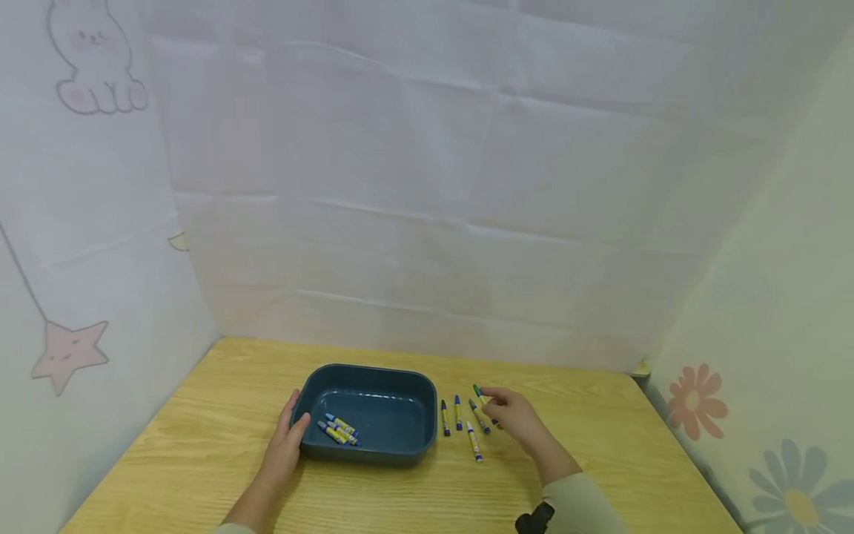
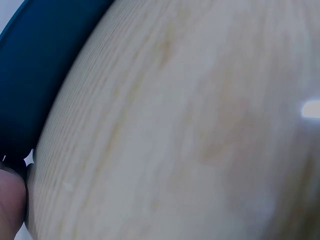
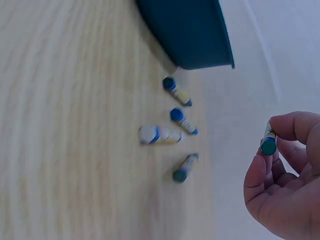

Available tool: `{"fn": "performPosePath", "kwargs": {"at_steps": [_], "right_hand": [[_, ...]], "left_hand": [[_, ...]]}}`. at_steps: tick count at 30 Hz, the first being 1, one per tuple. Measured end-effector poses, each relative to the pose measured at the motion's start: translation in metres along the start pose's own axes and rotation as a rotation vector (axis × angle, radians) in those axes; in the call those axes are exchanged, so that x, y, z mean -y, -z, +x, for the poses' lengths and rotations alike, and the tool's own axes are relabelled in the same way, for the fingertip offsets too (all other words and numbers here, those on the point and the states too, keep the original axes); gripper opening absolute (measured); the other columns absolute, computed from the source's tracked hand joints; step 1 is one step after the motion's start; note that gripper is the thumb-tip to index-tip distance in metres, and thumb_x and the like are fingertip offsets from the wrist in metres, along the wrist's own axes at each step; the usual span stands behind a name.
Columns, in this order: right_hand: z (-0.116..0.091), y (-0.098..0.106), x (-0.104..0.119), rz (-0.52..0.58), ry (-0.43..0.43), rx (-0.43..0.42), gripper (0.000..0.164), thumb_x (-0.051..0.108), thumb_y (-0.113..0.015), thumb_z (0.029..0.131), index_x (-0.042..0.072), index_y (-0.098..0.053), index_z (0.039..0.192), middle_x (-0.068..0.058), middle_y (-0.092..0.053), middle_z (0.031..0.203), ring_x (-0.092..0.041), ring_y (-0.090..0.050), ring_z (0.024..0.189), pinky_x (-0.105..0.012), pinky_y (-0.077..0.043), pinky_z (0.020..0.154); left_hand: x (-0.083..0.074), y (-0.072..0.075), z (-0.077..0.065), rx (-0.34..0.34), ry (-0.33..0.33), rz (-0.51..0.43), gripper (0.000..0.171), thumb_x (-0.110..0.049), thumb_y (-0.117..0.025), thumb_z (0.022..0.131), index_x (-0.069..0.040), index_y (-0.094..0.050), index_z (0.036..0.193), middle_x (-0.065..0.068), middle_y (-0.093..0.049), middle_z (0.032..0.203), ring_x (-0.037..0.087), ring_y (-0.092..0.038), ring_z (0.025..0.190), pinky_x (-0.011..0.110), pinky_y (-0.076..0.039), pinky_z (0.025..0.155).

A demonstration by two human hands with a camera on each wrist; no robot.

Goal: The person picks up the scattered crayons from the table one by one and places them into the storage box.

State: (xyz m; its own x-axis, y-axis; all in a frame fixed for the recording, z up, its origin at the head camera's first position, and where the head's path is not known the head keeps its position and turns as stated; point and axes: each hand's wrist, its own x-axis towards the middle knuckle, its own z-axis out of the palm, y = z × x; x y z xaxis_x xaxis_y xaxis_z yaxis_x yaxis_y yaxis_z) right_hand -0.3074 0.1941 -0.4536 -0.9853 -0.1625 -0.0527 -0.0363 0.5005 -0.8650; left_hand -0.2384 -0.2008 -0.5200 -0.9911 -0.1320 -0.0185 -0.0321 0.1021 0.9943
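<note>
My left hand [image 1: 283,445] holds the left end of a dark blue plastic basin [image 1: 367,454], thumb at the rim and fingers along the outer wall. Several crayons [image 1: 340,430] with yellow-and-blue wrappers lie inside, at the basin's left. Between thumb and fingertips, my right hand [image 1: 517,419] pinches a green crayon [image 3: 268,145], held off the table in the right wrist view. Left of that hand, a white crayon [image 1: 474,442], a blue crayon [image 1: 458,412], a dark crayon [image 1: 445,418] and another green crayon [image 1: 478,417] lie apart on the wood.
The wood-grain table [image 1: 373,497] has a pale cloth backdrop [image 1: 427,222] behind it. Printed cloth hangs at both sides, with a star [image 1: 70,352] on the left and flowers [image 1: 694,400] on the right. A black strap device [image 1: 534,519] sits at the right wrist.
</note>
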Motion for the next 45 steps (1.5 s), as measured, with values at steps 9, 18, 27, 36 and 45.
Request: {"fn": "performPosePath", "kwargs": {"at_steps": [9,18,27,36,45], "right_hand": [[0.021,-0.027,0.04,0.051,0.045,0.061,0.039,0.006,-0.055,0.096,0.002,-0.056,0.135,-0.008,-0.058,0.097,-0.018,-0.051,0.078,-0.028,-0.045,0.065],[0.037,-0.059,0.064,0.038,0.087,0.14,0.038,0.008,-0.057,0.095,0.003,-0.058,0.133,-0.009,-0.061,0.097,-0.021,-0.054,0.076,-0.027,-0.046,0.063],[0.047,-0.095,0.077,0.034,0.111,0.217,0.037,0.007,-0.058,0.094,0.0,-0.06,0.13,-0.008,-0.061,0.095,-0.018,-0.051,0.075,-0.027,-0.044,0.062],[0.047,-0.139,0.083,-0.021,0.128,0.266,0.034,0.007,-0.062,0.092,0.002,-0.064,0.126,-0.006,-0.063,0.091,-0.012,-0.047,0.068,-0.024,-0.036,0.057],[0.045,-0.177,0.08,-0.084,0.133,0.323,0.028,0.004,-0.064,0.09,0.002,-0.069,0.117,-0.005,-0.061,0.088,-0.015,-0.046,0.069,-0.027,-0.038,0.058]], "left_hand": [[0.0,0.0,-0.001,-0.002,0.003,0.006,0.066,-0.03,-0.037,0.106,-0.016,0.0,0.159,0.016,0.002,0.166,0.045,0.005,0.15,0.067,0.0,0.118],[0.0,-0.003,-0.001,-0.002,-0.002,0.008,0.067,-0.034,-0.038,0.105,-0.016,-0.001,0.159,0.017,0.002,0.165,0.046,0.005,0.15,0.068,0.001,0.117],[0.001,-0.004,0.0,-0.01,-0.031,-0.001,0.066,-0.03,-0.037,0.106,-0.011,-0.002,0.159,0.018,0.0,0.165,0.046,0.003,0.15,0.066,0.0,0.118],[0.001,-0.004,-0.001,-0.023,-0.037,0.009,0.065,-0.025,-0.037,0.106,-0.01,-0.003,0.158,0.02,-0.001,0.164,0.047,0.002,0.15,0.067,-0.001,0.118],[0.003,-0.004,0.0,-0.027,-0.041,0.025,0.064,-0.028,-0.036,0.106,-0.01,-0.005,0.158,0.02,-0.002,0.165,0.048,0.001,0.149,0.068,-0.002,0.117]]}}
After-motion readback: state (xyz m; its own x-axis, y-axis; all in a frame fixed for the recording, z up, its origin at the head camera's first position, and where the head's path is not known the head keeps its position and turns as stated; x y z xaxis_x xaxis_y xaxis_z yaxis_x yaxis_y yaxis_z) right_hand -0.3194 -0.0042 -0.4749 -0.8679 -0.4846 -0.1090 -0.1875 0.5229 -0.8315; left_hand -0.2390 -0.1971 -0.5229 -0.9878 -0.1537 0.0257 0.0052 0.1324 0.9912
